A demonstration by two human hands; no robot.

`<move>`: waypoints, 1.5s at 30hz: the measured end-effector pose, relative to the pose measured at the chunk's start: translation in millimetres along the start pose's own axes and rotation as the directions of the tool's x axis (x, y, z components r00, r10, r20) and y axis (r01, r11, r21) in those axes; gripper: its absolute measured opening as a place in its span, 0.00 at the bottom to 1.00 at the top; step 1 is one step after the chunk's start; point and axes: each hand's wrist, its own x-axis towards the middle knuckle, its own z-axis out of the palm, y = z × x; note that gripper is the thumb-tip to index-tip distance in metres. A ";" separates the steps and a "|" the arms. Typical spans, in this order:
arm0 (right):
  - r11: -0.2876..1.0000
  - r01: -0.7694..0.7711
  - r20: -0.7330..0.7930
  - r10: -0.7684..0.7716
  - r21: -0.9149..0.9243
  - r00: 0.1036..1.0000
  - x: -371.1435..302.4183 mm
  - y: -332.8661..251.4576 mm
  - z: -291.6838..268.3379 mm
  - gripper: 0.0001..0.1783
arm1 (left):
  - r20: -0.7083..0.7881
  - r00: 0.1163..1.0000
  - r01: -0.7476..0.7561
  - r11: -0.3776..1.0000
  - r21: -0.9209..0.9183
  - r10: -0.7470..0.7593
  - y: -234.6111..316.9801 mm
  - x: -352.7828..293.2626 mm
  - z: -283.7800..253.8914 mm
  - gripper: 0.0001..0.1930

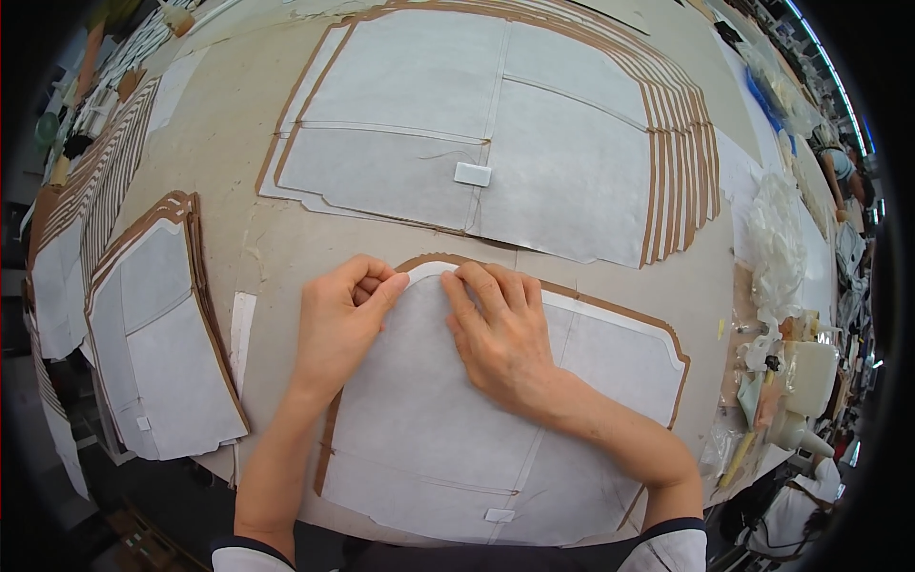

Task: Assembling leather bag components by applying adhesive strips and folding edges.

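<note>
A large panel (448, 381) lies before me, pale grey-white with a brown border and stitched seams. A narrow white strip (620, 313) follows the inside of its far brown edge, curving down at the right corner. At the far left corner, my left hand (343, 319) is closed in a pinch of thumb and forefinger on the strip by the notched brown edge. My right hand (500, 334) rests on the strip and panel just right of it, fingers stretched out and pressing flat. Its fingertips hide part of the strip. Near the panel's front edge sits a small white tag (499, 516).
Beyond the panel, a fanned stack of similar brown-edged panels (400, 76) covers the far table. More piled panels (162, 324) stand at the left edge. On the right are crumpled clear plastic bags (774, 234) and a whitish plastic container (810, 378). A person (796, 505) appears at lower right.
</note>
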 end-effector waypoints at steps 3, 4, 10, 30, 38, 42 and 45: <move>1.000 0.003 0.013 -0.003 -0.024 1.000 1.1 -0.8 1.2 0.30 | -0.015 1.000 -0.011 1.000 0.025 0.011 -1.2 0.8 0.2 0.09; 0.999 0.004 0.016 -0.004 -0.038 1.000 1.0 -1.0 1.8 0.30 | -0.016 1.000 -0.009 1.000 0.022 0.009 -0.1 0.7 0.3 0.09; 0.998 0.027 0.027 -0.025 -0.057 0.999 8.0 -1.2 1.1 0.27 | -0.025 0.999 0.021 1.000 -0.007 -0.021 0.5 0.3 -0.6 0.08; 0.982 0.179 0.116 -0.171 -0.064 0.978 14.9 -3.4 8.0 0.32 | -0.210 0.956 -0.171 0.970 0.175 0.207 -21.3 -40.5 -16.1 0.05; 0.956 0.264 0.195 -0.236 -0.131 0.952 17.9 -4.7 6.8 0.28 | -0.253 0.940 -0.185 0.964 0.191 0.230 -21.2 -32.1 -8.8 0.04; 0.940 0.287 0.233 -0.241 -0.187 0.942 18.3 -7.6 5.7 0.28 | -0.274 0.924 -0.209 0.953 0.221 0.266 -20.1 -31.1 -5.0 0.04; 0.932 0.291 0.256 -0.234 -0.216 0.938 18.1 -9.8 6.2 0.28 | -0.281 0.921 -0.205 0.950 0.238 0.269 -19.5 -30.6 -4.1 0.04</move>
